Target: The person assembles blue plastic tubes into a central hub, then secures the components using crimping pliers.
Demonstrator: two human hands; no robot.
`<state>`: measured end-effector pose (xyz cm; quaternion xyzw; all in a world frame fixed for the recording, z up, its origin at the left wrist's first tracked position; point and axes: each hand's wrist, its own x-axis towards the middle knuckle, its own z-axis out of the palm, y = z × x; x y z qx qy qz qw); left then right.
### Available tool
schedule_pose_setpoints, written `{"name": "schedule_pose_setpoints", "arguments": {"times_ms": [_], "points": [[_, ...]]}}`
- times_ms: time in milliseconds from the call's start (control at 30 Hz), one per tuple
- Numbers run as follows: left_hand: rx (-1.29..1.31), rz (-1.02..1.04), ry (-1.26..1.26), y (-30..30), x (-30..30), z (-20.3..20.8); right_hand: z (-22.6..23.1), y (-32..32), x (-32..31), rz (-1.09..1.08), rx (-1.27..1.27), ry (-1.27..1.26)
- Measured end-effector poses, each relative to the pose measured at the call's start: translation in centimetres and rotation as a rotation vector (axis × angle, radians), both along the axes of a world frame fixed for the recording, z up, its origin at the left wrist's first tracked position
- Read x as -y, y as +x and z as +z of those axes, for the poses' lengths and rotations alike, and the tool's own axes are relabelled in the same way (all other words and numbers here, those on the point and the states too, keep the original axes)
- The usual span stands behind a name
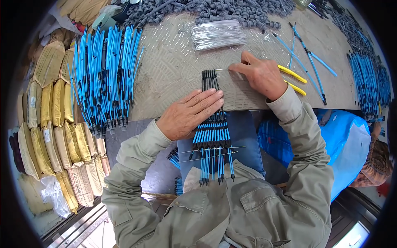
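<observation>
I mark, at centre, a fan of slender blue-and-black rods (211, 136), apparently plastic, its gathered black far ends on a wide grey-brown patterned bench (165, 76) and its spread near ends over the lap. Two thin metallic cross-wires (238, 146) lie across the near part. I judge each rod light, fairly stiff, smooth enough to slide against its neighbours; the set seems likely to splay if lifted by one end. I would take hold across the narrow black far section and support the near part.

The left hand (188, 113) lies over the fan's middle, fingers straight and close together; I cannot tell whether the hidden thumb grips beneath. The right hand (264, 76), to the right, has thumb and index finger closed on a thin silvery wire (222, 70), which reaches the fan's far end and looks light and easily bent.

Beyond lies a flat bundle of silvery wires (219, 35); right of the right hand, a pair of yellow handles (292, 73). Far left, stacked tan paper packets (80, 177) bear small dark print, illegible to me; I make out no brand.
</observation>
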<state>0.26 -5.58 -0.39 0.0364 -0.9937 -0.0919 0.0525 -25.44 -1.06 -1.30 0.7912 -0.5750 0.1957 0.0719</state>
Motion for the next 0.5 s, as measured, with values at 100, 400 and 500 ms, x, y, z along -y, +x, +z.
{"name": "schedule_pose_setpoints", "arguments": {"times_ms": [100, 400, 500], "points": [[0.003, -0.002, 0.005, 0.00, -0.10, 0.00, -0.12, -0.24, 0.43, 0.036, -0.014, -0.011], [-0.030, -0.013, 0.102, 0.30, 0.13, -0.29, 0.27, -0.34, 0.85, 0.086, 0.002, 0.001], [-0.059, -0.009, 0.107, 0.51, 0.24, -0.54, 0.50, 0.03, 0.80, 0.088, 0.008, 0.020]]}}
